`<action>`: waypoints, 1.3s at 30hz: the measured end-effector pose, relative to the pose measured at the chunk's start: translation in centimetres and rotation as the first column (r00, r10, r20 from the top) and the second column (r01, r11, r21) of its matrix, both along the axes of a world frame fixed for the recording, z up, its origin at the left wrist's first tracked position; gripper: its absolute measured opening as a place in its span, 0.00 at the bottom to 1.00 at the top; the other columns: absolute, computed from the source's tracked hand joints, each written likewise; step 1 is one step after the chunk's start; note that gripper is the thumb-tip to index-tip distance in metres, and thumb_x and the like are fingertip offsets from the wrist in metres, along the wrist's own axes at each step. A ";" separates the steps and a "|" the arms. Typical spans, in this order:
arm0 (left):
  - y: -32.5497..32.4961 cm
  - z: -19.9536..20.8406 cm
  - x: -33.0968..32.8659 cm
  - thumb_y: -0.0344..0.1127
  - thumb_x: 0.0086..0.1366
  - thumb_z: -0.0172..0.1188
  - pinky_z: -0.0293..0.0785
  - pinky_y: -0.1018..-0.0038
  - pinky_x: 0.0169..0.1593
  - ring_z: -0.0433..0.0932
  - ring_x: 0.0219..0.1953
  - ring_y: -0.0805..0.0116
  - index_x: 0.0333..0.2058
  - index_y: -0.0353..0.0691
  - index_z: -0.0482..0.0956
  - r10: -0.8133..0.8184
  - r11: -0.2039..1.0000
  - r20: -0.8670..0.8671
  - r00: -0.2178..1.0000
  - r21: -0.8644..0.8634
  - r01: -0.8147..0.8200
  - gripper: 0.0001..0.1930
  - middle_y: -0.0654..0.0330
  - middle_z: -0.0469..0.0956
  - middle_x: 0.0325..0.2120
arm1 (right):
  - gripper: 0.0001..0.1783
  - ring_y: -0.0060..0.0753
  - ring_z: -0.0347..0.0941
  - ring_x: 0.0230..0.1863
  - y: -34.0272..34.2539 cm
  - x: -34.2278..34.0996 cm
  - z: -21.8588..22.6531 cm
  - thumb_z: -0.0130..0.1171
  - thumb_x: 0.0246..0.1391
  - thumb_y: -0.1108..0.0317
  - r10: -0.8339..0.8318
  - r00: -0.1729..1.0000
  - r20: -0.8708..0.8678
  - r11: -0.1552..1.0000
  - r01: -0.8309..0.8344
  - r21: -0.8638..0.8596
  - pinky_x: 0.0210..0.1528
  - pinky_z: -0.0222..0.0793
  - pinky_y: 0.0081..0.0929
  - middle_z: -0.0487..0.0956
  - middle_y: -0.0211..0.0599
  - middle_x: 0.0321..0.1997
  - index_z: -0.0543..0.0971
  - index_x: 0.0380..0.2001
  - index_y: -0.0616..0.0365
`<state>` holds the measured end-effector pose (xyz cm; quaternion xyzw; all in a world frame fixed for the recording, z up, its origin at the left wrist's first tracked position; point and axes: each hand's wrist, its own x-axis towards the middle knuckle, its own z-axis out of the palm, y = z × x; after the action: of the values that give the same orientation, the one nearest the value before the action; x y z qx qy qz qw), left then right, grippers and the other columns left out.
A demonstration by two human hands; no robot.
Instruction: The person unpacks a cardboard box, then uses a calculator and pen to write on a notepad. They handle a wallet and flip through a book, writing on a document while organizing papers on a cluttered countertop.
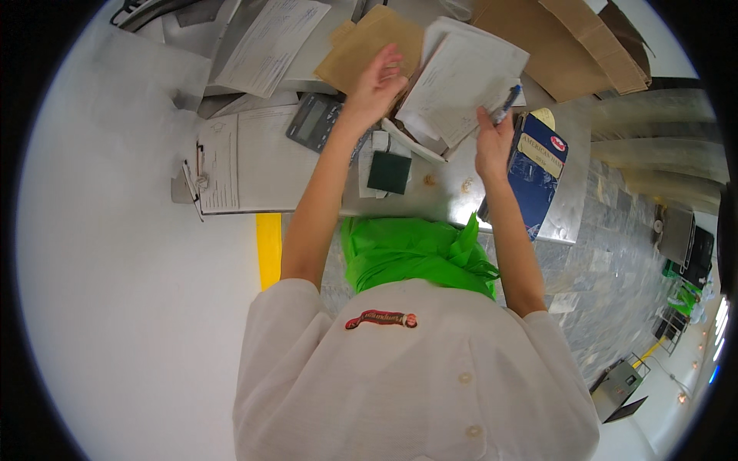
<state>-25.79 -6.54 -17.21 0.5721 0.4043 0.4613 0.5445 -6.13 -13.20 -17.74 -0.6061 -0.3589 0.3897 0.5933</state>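
My right hand (494,146) is closed around a blue pen (507,104) with its thumb near the edge of a thick stack of white papers (461,81). The stack lies tilted at the middle back of the metal table, partly in a white box or tray (415,142). Over a brown envelope (365,50), just left of the stack, my left hand (378,84) is raised with its fingers apart and holds nothing. Below that forearm sits a grey calculator (313,121), partly covered by the arm. A dark green square pad (389,172) rests on small white papers nearer to me.
A dark blue hardcover book (538,169) lies by the table's right edge. At the back right stands an open cardboard box (553,46). On the left are a clipboard with a form (219,165) and a loose sheet (273,46). A green plastic bag (415,250) hangs before my body.
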 end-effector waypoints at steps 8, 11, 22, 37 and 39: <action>-11.1 -7.4 -6.5 0.31 0.58 0.54 0.71 0.74 0.36 0.76 0.30 0.69 0.39 0.36 0.75 0.188 0.933 -0.276 0.942 -0.248 -0.259 0.11 0.58 0.78 0.30 | 0.16 0.28 0.67 0.41 -1.1 0.3 -1.8 0.48 0.51 0.78 0.077 0.996 0.042 0.992 -0.072 -0.107 0.46 0.61 0.25 0.73 0.40 0.40 0.64 0.45 0.66; -15.1 -8.1 -5.0 0.33 0.55 0.57 0.71 0.69 0.40 0.75 0.35 0.60 0.43 0.35 0.71 0.166 0.925 -0.500 0.850 -0.220 -0.310 0.17 0.52 0.75 0.35 | 0.19 0.30 0.67 0.45 0.0 -0.3 -2.0 0.47 0.52 0.78 0.129 0.992 -0.001 0.969 -0.127 -0.210 0.48 0.62 0.26 0.71 0.42 0.45 0.62 0.49 0.66; -15.6 -7.7 0.2 0.37 0.41 0.69 0.63 0.61 0.48 0.65 0.45 0.49 0.51 0.37 0.61 0.238 0.957 -0.769 0.594 0.080 -0.280 0.38 0.49 0.65 0.45 | 0.31 0.54 0.63 0.53 1.9 0.8 -4.1 0.47 0.48 0.78 0.286 0.820 0.495 0.936 -0.127 -0.329 0.51 0.62 0.36 0.66 0.64 0.50 0.51 0.55 0.79; -16.3 -9.8 -1.4 0.28 0.43 0.67 0.66 0.67 0.46 0.71 0.41 0.54 0.45 0.36 0.62 0.321 0.899 -0.407 0.855 -0.153 -0.410 0.30 0.49 0.70 0.38 | 0.16 0.45 0.73 0.40 -7.1 -2.1 0.4 0.53 0.46 0.75 0.772 0.556 0.308 0.630 -0.603 -0.489 0.38 0.67 0.33 0.75 0.47 0.37 0.76 0.42 0.56; -16.3 -9.9 -2.5 0.27 0.44 0.66 0.67 0.70 0.45 0.71 0.40 0.60 0.45 0.37 0.62 0.321 0.880 -0.260 0.911 -0.274 -0.388 0.29 0.52 0.70 0.37 | 0.15 0.47 0.73 0.37 -7.8 -2.4 -2.6 0.54 0.48 0.69 0.797 0.566 0.210 0.563 -0.571 -0.597 0.37 0.67 0.34 0.76 0.49 0.33 0.76 0.42 0.56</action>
<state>-28.26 -22.83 -27.12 0.4368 0.6262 0.4197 0.4908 -8.51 -21.03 -20.35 -0.6061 -0.5960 0.5130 0.1192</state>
